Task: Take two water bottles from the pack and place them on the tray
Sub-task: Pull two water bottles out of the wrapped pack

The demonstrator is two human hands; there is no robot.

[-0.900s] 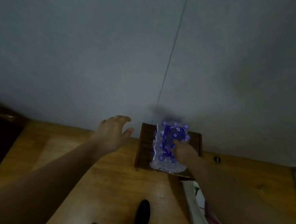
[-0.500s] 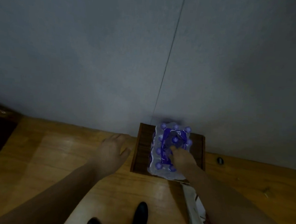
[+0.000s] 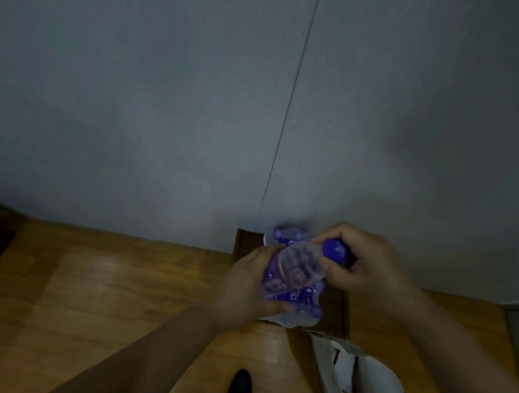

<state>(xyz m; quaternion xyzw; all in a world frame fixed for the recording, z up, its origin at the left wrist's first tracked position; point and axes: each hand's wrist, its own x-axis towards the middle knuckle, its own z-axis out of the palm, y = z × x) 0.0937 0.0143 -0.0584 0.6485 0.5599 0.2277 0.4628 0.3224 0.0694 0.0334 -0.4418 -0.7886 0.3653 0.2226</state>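
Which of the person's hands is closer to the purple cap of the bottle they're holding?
Right. The right hand pinches the bottle at its purple cap; the left hand grips the opposite, lower end.

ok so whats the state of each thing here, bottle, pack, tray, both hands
bottle: out of the pack, held tilted above it, cap on
pack: wrap open, sitting on the tray, more bottles inside
tray: on the wood surface, no loose bottle on it
left hand: gripping the bottle's body
right hand: gripping the cap end
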